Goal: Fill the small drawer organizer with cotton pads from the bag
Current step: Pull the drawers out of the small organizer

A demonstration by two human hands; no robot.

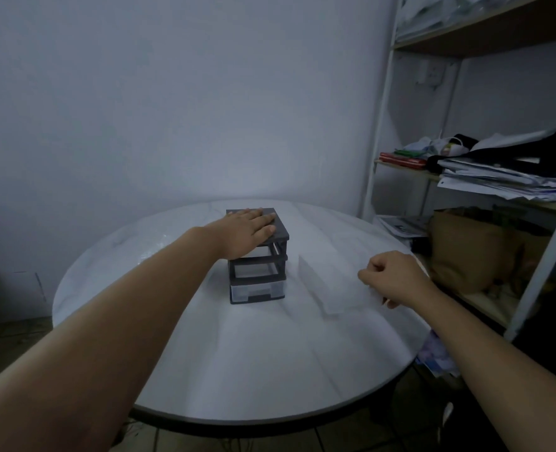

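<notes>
The round table (237, 370) carried the drawer organizer (257, 272) near its middle. The left hand (250, 233) lay flat on its top, fingers straight (likely to steady it). Just beside it sat a clear drawer (328, 285), one end pinched by the curled right hand (397, 275), probably taken out for filling.

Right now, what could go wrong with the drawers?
The clear drawer is hard to see on the white table, so the right hand near it might bump it toward the edge. The organizer has two empty slots, so it may be light and slide if the left hand pushes sideways.
</notes>
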